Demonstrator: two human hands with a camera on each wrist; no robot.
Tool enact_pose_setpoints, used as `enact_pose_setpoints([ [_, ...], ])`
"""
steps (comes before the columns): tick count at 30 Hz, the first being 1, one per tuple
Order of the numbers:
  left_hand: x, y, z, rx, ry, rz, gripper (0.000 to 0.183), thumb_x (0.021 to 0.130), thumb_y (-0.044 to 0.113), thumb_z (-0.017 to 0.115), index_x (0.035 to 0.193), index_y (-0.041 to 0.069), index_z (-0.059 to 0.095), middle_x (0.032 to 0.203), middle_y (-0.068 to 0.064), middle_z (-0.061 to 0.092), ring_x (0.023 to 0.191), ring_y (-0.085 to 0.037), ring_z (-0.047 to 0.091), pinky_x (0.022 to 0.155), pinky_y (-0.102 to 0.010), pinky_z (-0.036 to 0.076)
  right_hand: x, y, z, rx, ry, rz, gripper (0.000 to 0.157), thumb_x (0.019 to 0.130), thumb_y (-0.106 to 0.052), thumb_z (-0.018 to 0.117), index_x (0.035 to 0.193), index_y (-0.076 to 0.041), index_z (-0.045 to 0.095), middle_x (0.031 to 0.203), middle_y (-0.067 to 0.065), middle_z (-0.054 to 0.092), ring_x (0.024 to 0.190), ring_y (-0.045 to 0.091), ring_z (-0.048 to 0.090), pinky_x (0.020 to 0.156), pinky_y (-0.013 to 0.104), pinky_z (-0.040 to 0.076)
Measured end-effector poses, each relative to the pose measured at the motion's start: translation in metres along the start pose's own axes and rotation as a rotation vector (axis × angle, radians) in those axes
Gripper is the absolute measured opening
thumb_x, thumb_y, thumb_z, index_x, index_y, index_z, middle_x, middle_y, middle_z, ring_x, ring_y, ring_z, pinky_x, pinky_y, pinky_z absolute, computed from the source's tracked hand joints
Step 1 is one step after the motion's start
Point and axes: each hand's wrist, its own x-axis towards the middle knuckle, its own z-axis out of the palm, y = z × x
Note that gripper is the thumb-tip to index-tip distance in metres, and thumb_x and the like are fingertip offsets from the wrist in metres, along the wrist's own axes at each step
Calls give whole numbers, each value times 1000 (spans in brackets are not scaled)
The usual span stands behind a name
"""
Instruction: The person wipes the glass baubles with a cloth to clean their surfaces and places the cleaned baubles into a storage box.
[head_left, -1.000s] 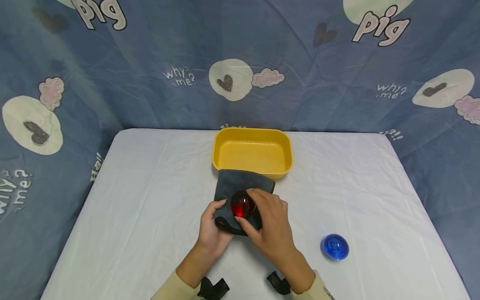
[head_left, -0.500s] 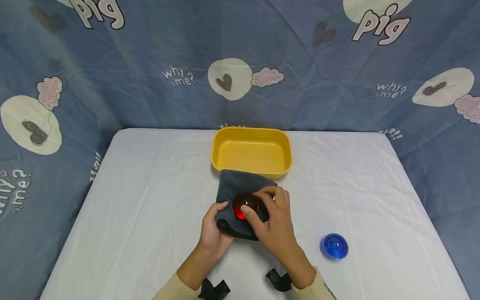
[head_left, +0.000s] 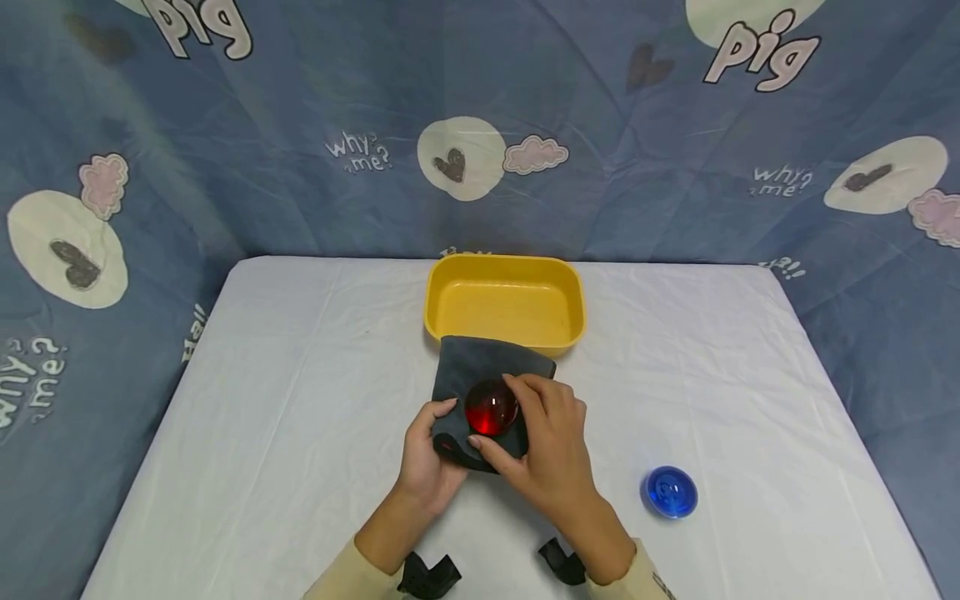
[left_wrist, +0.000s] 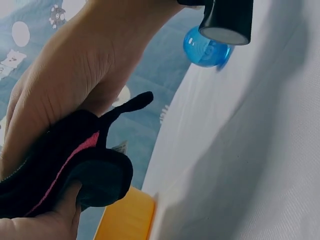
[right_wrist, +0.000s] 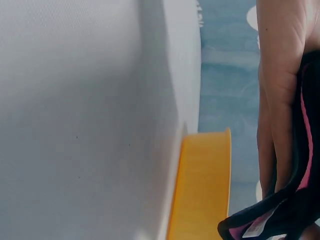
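A shiny red glass ball lies against a dark grey cloth in the middle of the head view. My left hand grips the cloth by its left side, thumb on top, the other fingers beneath. In the right wrist view those fingers stretch along the cloth's underside. My right hand pinches the ball between thumb and fingertips, over the cloth. Black edging and a pink inner layer show on the cloth in the left wrist view, where the ball is hidden.
A yellow plastic tub stands just behind the cloth on the white-covered table. To the right of my right hand sits a clear blue ball. Blue printed fabric hangs behind the table. Black wrist straps cross the forearms.
My right thumb slid onto the ball's face, then back to its lower edge, and the fingers shifted round it. Ball and cloth moved slightly right. The left hand keeps its grip.
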Motion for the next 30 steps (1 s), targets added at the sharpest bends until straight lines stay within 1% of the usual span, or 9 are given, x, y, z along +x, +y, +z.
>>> enact_pose_setpoints([
  [3,0,0,1,-8,0,-4,60,102,21,26,158,1,16,151,-9,33,139,-20,41,112,-31,39,1,1,-2,-10,13,-21,68,90,-56,77,133,-5,63,129,13,57,115,34,51,84,49,35],
  [5,-1,-1,2,-15,-3,-11,61,102,21,25,159,2,14,154,-10,30,141,-21,38,113,-31,39,3,2,-3,-19,19,-17,66,91,-59,74,127,-5,65,129,14,57,115,35,51,84,50,35],
  [8,-2,-2,3,-20,-6,-24,62,102,22,25,160,4,13,155,-11,28,140,-22,37,112,-32,40,5,3,-4,-26,35,-1,67,93,-66,67,119,-5,66,129,15,57,115,36,51,84,50,35],
  [14,-4,-3,3,-16,-11,-45,61,103,23,25,160,5,13,154,-12,29,136,-22,41,112,-33,42,6,2,-2,-9,77,37,67,94,-71,60,95,-4,66,122,17,59,112,38,51,82,50,36],
  [17,-4,-4,3,-12,-8,-44,60,104,23,25,160,4,15,153,-11,31,135,-21,43,111,-34,43,5,0,0,-37,73,63,70,95,-72,57,88,-4,67,121,17,59,111,39,51,82,51,38],
  [20,-3,-3,3,-15,-8,-24,58,104,23,25,158,3,18,150,-11,34,134,-21,44,111,-34,43,4,-2,0,-73,66,79,75,94,-75,54,92,-2,70,123,18,59,113,39,51,82,53,38],
  [23,-2,-2,4,-17,-6,0,57,104,22,26,156,1,20,147,-9,37,134,-21,45,112,-34,42,2,-3,0,-74,64,63,79,93,-76,56,110,0,70,128,18,58,117,40,50,82,52,37],
  [27,-1,0,4,-17,1,9,56,103,22,26,154,1,22,144,-6,41,133,-19,45,112,-34,40,1,-3,-2,-35,91,-18,79,94,-68,63,135,-1,61,130,18,57,116,38,51,81,50,35],
  [30,-1,0,4,-19,4,9,55,103,21,26,154,1,23,144,-6,41,132,-18,46,112,-34,40,1,-2,-3,-27,92,-77,73,95,-60,68,140,-4,60,127,15,58,113,36,53,82,50,36],
])
